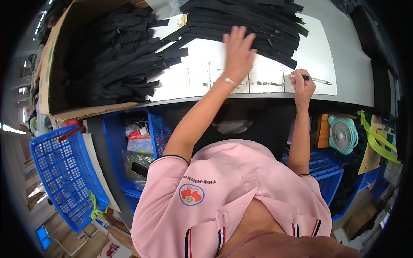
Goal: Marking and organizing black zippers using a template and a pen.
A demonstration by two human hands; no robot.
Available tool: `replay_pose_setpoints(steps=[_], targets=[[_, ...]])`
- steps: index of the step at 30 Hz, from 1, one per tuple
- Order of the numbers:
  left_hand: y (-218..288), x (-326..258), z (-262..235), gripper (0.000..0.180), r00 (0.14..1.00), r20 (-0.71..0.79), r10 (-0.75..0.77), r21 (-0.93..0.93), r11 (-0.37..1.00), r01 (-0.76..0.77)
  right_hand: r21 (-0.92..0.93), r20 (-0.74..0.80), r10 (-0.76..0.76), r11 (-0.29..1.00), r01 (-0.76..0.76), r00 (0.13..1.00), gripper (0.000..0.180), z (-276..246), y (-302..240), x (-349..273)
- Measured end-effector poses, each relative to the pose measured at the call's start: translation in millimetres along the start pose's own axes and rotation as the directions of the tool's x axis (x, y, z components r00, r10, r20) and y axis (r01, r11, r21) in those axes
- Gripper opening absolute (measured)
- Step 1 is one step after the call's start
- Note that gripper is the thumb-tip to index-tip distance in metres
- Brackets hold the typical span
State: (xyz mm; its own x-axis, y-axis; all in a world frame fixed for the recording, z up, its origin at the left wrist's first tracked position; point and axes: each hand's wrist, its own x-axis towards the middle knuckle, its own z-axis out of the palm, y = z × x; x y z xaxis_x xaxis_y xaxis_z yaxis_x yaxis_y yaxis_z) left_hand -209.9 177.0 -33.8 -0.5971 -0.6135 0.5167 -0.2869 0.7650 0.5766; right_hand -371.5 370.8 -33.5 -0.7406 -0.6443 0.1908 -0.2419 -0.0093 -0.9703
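My left hand (239, 50) reaches up over a white board (320, 49) with its fingers stretched out. Its fingertips lie over the lower edge of a pile of black strips (241, 21), which look like cut fabric or webbing. In my right hand (303, 85), by the board's front right part, a pen (320, 80) is gripped, its clear barrel pointing right. Dark lines and smudges mark the board between my hands. I cannot tell whether the pen touches the board.
At the left a cardboard box (50, 64) holds many more black strips, some spilling onto the board. Below the grey table (357, 81) are a blue basket (64, 172), a blue crate (114, 150) with plastic bags, and a teal fan (343, 134) at the right.
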Motion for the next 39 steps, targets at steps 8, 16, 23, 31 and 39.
replay_pose_setpoints(steps=[8,16,23,31,39], targets=[[-104,-61,-145,0.043,0.950,-0.075,-0.304,0.569,0.769,0.291,-0.058,-0.030,-0.088,0.995,0.086,0.996,0.017,4,-3,2],[-114,-54,-165,0.016,0.975,-0.132,-0.179,0.449,0.866,0.220,-0.052,-0.014,-0.107,0.993,0.106,0.994,0.014,6,4,5],[-28,-34,-106,0.010,0.986,0.048,-0.160,0.059,0.986,0.157,0.039,-0.057,-0.095,0.995,0.097,0.994,0.014,11,-5,2],[50,-32,-14,0.011,0.990,0.118,0.081,-0.068,0.995,-0.073,-0.535,0.049,-0.525,0.704,0.466,0.850,0.026,33,-27,-32],[48,-42,-24,0.044,1.000,0.015,0.003,-0.066,0.998,-0.002,-0.714,0.254,-0.513,0.473,0.517,0.820,0.041,4,-13,-48]])
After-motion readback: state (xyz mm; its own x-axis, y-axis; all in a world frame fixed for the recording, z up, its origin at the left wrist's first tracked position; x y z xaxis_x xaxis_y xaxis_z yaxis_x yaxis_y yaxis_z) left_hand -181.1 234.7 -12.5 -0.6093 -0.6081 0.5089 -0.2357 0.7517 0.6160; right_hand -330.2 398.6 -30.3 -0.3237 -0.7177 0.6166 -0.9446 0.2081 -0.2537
